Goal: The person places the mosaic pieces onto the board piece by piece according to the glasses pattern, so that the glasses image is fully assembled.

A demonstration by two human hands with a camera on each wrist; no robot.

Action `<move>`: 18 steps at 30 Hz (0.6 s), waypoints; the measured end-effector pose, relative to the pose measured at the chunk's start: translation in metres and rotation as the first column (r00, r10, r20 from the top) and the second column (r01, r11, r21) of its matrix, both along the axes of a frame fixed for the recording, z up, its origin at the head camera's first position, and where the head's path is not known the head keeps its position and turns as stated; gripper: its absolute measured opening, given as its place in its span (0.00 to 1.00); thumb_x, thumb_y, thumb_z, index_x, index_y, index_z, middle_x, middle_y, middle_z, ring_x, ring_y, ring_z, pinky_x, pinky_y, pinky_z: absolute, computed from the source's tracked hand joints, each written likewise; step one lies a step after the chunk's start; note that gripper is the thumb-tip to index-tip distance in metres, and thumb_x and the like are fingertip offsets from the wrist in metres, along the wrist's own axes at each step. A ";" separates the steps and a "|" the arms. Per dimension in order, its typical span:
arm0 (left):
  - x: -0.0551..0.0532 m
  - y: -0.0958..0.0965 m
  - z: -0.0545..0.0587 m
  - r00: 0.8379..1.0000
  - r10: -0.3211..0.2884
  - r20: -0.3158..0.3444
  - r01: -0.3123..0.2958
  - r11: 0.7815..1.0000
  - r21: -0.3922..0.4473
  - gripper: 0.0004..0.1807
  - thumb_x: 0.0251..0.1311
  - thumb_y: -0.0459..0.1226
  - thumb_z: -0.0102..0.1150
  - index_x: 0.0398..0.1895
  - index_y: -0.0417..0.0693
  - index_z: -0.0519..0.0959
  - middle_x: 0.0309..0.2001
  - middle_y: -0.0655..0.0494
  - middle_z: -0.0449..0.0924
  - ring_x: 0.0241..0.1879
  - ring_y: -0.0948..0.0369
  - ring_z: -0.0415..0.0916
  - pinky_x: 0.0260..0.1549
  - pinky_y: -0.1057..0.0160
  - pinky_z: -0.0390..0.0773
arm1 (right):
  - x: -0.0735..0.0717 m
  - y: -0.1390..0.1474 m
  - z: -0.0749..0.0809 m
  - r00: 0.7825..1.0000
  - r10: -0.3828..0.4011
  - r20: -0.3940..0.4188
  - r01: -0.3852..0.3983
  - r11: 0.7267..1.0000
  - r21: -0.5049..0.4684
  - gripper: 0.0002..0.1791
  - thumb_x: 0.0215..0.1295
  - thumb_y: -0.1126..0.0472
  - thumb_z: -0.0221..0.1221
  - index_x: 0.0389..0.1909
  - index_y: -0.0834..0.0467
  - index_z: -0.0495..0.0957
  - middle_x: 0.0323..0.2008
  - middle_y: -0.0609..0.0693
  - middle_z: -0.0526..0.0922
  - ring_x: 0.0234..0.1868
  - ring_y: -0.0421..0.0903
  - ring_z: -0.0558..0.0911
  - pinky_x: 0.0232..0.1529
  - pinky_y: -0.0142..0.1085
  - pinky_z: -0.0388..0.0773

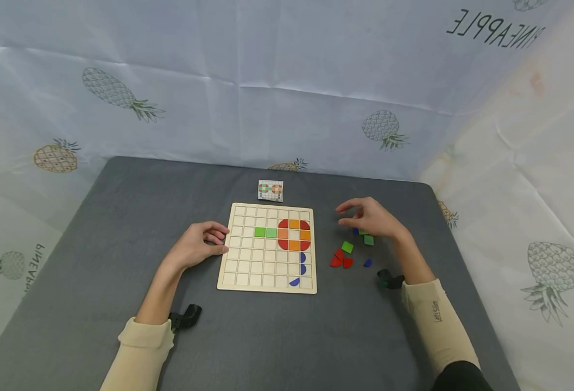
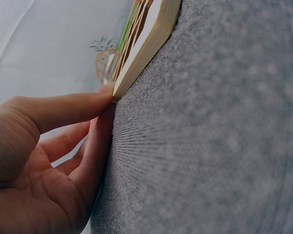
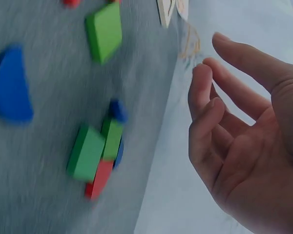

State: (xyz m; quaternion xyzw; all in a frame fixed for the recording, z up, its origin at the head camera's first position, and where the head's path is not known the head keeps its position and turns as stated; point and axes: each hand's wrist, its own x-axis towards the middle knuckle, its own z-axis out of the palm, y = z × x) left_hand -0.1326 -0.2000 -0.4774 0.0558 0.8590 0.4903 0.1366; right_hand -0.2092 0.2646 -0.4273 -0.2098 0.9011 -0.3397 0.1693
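A square wooden grid board (image 1: 247,267) lies on the table with orange, red, green and blue pieces on it. My left hand (image 1: 200,245) touches its left edge, thumb and index fingertips set apart along it; the left wrist view shows the thumb (image 2: 68,109) at the board's rim (image 2: 149,53). Right of the board, my right hand (image 1: 372,216) hovers over loose pieces, fingers loosely bent and nothing between them. In the right wrist view, a green square (image 3: 105,34), a blue half-round piece (image 3: 12,85) and a small cluster with a green block (image 3: 86,153) lie below that hand.
Behind the board lies a small pattern card (image 1: 270,190). Red pieces (image 1: 339,259) and a blue piece (image 1: 367,263) lie between the board and the right forearm. Black wrist devices (image 1: 186,317) sit by both sleeves. A pineapple-print cloth (image 1: 287,70) hangs behind the grey table (image 1: 277,342).
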 end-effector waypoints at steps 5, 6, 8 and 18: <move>-0.001 0.000 0.000 1.000 0.001 -0.009 -0.001 1.000 0.005 0.24 0.63 0.30 0.76 0.62 0.33 0.81 0.50 0.38 0.84 0.44 0.57 0.81 0.41 0.68 0.79 | 0.000 0.027 0.000 0.999 -0.031 0.039 0.031 0.999 0.008 0.21 0.75 0.60 0.68 0.64 0.65 0.83 0.58 0.66 0.86 0.17 0.39 0.67 0.24 0.36 0.69; -0.001 0.000 0.000 1.000 0.001 -0.008 -0.001 1.000 0.005 0.24 0.63 0.30 0.76 0.62 0.33 0.82 0.51 0.38 0.84 0.44 0.57 0.81 0.41 0.68 0.79 | 0.000 0.032 -0.001 0.998 -0.038 0.043 0.037 0.999 0.013 0.21 0.76 0.60 0.68 0.64 0.65 0.83 0.58 0.66 0.86 0.18 0.39 0.68 0.24 0.35 0.69; -0.001 0.000 0.000 1.000 0.002 -0.006 -0.002 1.000 0.007 0.24 0.63 0.30 0.76 0.62 0.33 0.81 0.51 0.38 0.84 0.44 0.57 0.81 0.41 0.68 0.79 | 0.000 0.042 -0.003 0.997 -0.047 0.055 0.046 0.999 0.021 0.19 0.76 0.61 0.67 0.63 0.64 0.84 0.58 0.66 0.87 0.21 0.41 0.74 0.27 0.35 0.70; 0.000 0.000 0.001 1.000 -0.001 -0.004 0.001 1.000 0.009 0.25 0.63 0.30 0.76 0.61 0.33 0.82 0.50 0.38 0.84 0.44 0.57 0.81 0.41 0.68 0.79 | -0.001 0.080 -0.021 0.993 -0.064 0.098 0.059 0.997 0.054 0.15 0.74 0.67 0.67 0.58 0.67 0.86 0.56 0.69 0.86 0.26 0.40 0.74 0.29 0.35 0.71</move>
